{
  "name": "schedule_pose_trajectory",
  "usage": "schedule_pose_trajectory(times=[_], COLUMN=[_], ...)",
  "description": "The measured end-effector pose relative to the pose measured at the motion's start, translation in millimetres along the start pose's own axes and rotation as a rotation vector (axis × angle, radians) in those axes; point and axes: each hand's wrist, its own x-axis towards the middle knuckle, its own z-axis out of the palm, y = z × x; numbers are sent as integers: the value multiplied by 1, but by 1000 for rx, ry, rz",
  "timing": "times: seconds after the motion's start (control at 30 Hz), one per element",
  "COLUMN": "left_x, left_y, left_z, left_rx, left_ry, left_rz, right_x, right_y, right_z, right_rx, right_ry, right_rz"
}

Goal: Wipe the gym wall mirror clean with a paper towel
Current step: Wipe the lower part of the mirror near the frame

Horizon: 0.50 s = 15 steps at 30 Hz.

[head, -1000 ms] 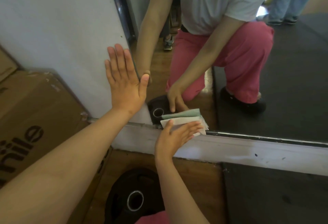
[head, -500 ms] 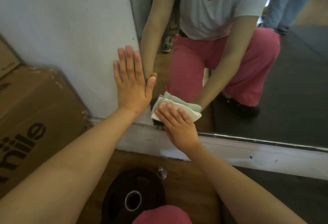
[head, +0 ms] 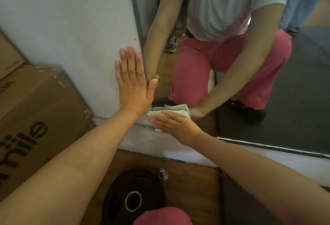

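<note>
Head view: the flat right hand [head: 175, 125] presses the folded paper towel [head: 176, 112] into the bottom corner of the mirror [head: 303, 100]. The left hand [head: 133, 84] is spread on the wall [head: 71, 28] (thumb on the glass). Best to push firmly along the edge.

One wide-angle view, worn on the person's head, faces forward and down from close range, taking in the lower corner of the wall mirror [head: 303, 100], the white wall [head: 71, 28] beside it, and the floor [head: 192, 185] beneath.

soft even daylight, slight blur, wide-angle edge warping
</note>
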Motion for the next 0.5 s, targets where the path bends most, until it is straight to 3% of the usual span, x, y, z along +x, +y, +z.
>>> schedule_pose_trajectory(times=[0.5], left_x=[1], left_y=[2], left_z=[-2], left_rx=[5], left_ry=[19], left_rz=[-19], right_x=[-124], right_y=[0], right_z=[41], right_rx=[7], right_ry=[13], right_rz=[50])
